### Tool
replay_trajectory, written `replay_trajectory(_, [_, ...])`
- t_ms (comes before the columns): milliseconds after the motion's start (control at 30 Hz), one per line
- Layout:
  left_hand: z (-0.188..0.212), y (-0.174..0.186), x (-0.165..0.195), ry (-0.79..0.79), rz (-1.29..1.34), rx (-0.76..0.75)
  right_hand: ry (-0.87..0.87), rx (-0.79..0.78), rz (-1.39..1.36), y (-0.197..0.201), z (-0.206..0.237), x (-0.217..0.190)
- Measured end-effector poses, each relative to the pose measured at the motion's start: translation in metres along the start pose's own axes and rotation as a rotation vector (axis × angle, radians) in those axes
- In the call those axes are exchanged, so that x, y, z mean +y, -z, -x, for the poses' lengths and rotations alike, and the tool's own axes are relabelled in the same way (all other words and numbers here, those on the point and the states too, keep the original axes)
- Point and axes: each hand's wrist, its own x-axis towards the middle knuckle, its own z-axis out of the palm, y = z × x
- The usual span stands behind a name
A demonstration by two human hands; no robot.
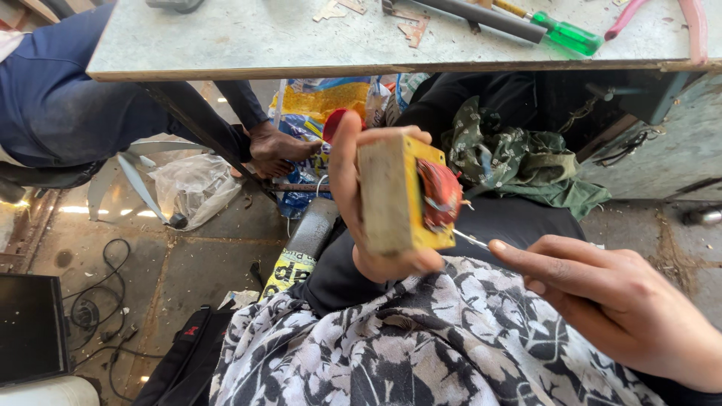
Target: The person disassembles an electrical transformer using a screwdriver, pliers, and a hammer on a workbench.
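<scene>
My left hand point(353, 203) grips a small transformer point(398, 192), a yellow-taped block with a red copper winding point(438, 194) bulging on its right side. I hold it upright above my lap, thumb below and fingers wrapped behind. My right hand point(609, 301) comes in from the lower right with fingers pinched on a thin white wire lead point(470, 239) that runs out of the winding's lower edge. A black-and-white floral cloth point(421, 346) covers my lap below both hands.
A grey worktable point(301, 37) spans the top, carrying a green-handled screwdriver point(564, 31), pink-handled pliers point(692, 22) and metal scraps. Another person sits at left, their bare foot point(278, 146) on the floor near a plastic bag point(195, 188). Cables and a black box point(30, 327) lie lower left.
</scene>
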Motion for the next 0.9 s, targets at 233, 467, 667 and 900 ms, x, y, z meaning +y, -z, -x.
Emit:
replay_trajectory(233, [-0.002, -0.001, 0.002, -0.396, -0.354, -0.084, -0.079, 0.059, 0.023, 0.002, -0.010, -0.013])
replay_trajectory(467, [-0.015, 0.003, 0.007, -0.518, -0.583, -0.002, 0.121, 0.298, -0.133, -0.024, -0.038, -0.017])
replay_trajectory(667, [-0.019, -0.005, 0.008, -0.592, -0.499, 0.001, 0.340, 0.474, -0.135, -0.042, -0.051, -0.010])
replay_trajectory(900, [-0.013, -0.008, 0.008, -0.611, -0.458, -0.128, 0.214, 0.479, -0.097, -0.033, -0.041, -0.009])
